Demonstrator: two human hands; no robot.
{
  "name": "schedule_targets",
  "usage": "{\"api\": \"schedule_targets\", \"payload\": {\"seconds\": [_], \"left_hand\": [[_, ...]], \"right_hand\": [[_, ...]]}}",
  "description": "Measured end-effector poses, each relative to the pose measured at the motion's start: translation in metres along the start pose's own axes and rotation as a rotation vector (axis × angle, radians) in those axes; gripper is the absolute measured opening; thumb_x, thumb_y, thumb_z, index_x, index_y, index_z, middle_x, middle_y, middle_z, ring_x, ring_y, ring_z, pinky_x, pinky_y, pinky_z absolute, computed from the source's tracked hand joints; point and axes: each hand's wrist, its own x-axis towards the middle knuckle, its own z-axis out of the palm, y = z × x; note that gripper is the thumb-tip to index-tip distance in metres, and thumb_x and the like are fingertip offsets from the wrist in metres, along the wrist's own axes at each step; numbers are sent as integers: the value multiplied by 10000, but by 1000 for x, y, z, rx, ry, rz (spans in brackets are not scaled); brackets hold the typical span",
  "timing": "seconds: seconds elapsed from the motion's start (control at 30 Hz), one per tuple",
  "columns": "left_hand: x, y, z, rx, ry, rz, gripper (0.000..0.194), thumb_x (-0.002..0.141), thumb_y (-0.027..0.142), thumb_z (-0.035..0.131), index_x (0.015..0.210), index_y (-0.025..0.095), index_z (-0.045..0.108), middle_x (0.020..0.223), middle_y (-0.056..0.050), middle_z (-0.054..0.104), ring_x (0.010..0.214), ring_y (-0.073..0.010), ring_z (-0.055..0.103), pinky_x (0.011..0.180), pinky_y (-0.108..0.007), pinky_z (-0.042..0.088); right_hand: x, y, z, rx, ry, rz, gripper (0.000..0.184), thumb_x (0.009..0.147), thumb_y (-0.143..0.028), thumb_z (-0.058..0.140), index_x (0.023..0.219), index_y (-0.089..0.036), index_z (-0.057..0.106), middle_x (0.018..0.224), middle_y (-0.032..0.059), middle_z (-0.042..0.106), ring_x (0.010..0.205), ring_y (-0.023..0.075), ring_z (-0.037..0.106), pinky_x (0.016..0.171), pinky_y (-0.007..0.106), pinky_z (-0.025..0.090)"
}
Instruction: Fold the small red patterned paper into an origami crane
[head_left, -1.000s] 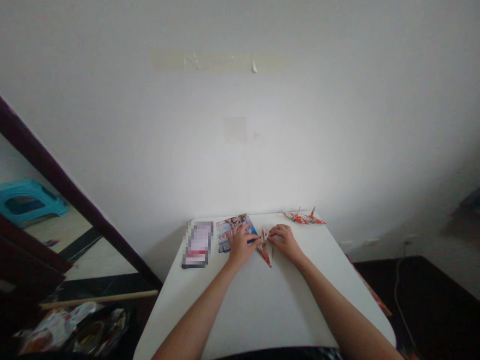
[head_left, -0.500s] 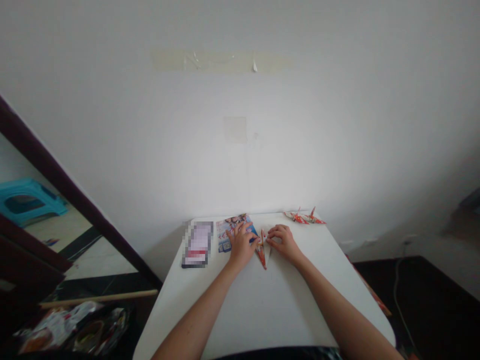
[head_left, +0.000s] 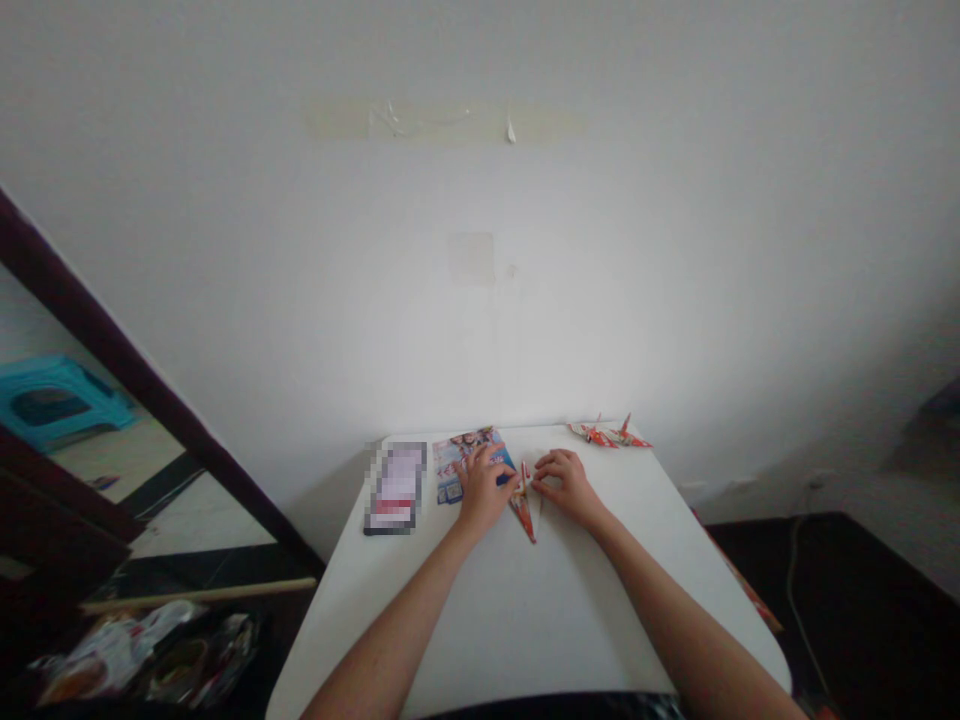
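Pinching at the left edge of a small folded paper (head_left: 526,516), the left hand (head_left: 484,493) has its thumb and forefinger drawn together in the head view, while its other fingers spread open over a printed leaflet (head_left: 448,463). The folded paper, red and white with a narrow point towards the wearer, is between the two hands on a white table (head_left: 525,620). The right hand (head_left: 568,487) is at the paper's right side, fingers curled and tips close together — whether they grip a bit of it, I cannot tell.

Beyond the right hand, near the table's far edge, two folded paper figures (head_left: 609,438) sit close together, red and white too, with thin points sticking up. Left of the leaflet lies a phone-like device (head_left: 397,490), its screen blurred into blocks.

A pale wall (head_left: 675,250) rises behind the table, with a yellowish tape strip (head_left: 442,119) high up and a faint square mark (head_left: 471,258) lower down. Past a dark slanting frame (head_left: 112,322) on the left is a blue stool (head_left: 64,400); below — a light wooden stick (head_left: 202,596) and crumpled plastic bags (head_left: 124,645). A cord (head_left: 795,580) hangs at the right.
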Motion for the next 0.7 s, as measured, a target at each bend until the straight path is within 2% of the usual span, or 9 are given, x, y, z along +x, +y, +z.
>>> {"api": "schedule_targets", "payload": {"seconds": [0.37,0.7], "left_hand": [[1,2,-3,-23,1,-4,95,849,260,719,799,275,798,1405,-50,631,1414,-357,413,1163,-730,187],[-2,2,0,-8,28,11,80,848,243,719,784,248,769,1382,-51,635,1395,-320,430,1173,-665,233]], "right_hand": [[-2,-4,-2,-24,-44,-16,34,812,-290,758,786,-292,781,1055,43,729,1175,283,545,1053,472,383],[-3,-8,-4,-29,-67,-27,52,832,-324,742,811,-303,784,1076,43,723,1196,289,530,1078,498,362]]}}
